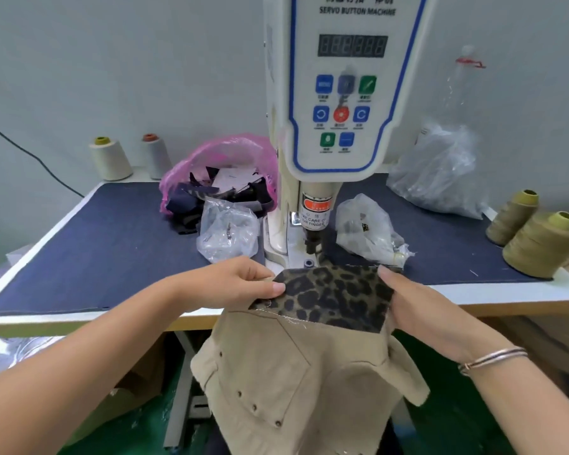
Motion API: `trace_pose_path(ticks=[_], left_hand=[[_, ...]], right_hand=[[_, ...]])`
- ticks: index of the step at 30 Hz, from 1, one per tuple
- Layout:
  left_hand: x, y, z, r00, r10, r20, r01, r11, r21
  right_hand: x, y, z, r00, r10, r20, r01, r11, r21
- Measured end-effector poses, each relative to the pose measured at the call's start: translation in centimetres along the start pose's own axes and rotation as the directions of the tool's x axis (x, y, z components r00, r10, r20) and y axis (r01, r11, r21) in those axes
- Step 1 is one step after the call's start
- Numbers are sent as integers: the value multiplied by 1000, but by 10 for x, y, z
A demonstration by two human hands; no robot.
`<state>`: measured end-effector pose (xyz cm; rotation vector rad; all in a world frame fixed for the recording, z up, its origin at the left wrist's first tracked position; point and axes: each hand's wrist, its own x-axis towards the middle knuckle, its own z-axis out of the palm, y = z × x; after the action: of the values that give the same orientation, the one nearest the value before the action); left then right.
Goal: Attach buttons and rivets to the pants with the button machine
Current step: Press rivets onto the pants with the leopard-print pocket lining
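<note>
Positioning is the step in hand: you are lining the pants (286, 372) up under the button machine (335, 103) and, as far as I can judge, nothing has been pressed at this spot yet. Your left hand (240, 284) pinches the near-left corner of the leopard-print panel (332, 297), thumb on top and fingers curled beneath. Your right hand (418, 307) grips the panel's right edge, fingers tucked under the cloth and thumb lying along its far edge. Between your two hands the panel is held taut at the front lip of the tabletop (79, 244), while the beige body of the pants hangs below your wrists, several rivets (254, 407) already showing on it. Just beyond your fingertips sits the lower die (308, 263), with the punch (312, 243) above it. Next you would likely slide the cloth forward until the marked spot sits over the die; keep your thumbs well clear of the punch.
</note>
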<state>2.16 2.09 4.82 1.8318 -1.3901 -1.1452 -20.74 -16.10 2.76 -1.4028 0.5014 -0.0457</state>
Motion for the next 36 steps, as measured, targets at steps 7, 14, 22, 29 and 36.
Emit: trace_pose_path(ticks=[7, 14, 22, 29, 36], left_hand=[[8, -16, -2, 999, -4, 37, 4, 1000, -7], [15, -18, -5, 999, 38, 18, -37, 999, -30], [15, -19, -12, 998, 47, 49, -45, 998, -34], [11, -31, -19, 999, 35, 30, -32, 996, -83], [9, -49, -9, 997, -9, -72, -4, 986, -169]], right_hand=[[11, 17, -5, 996, -48, -71, 45, 998, -37], [18, 19, 3, 955, -112, -276, 130, 990, 46], [10, 20, -4, 987, -112, -113, 78, 959, -273], [15, 22, -10, 977, -80, -198, 51, 988, -147], [40, 1, -9, 993, 71, -94, -78, 994, -73]])
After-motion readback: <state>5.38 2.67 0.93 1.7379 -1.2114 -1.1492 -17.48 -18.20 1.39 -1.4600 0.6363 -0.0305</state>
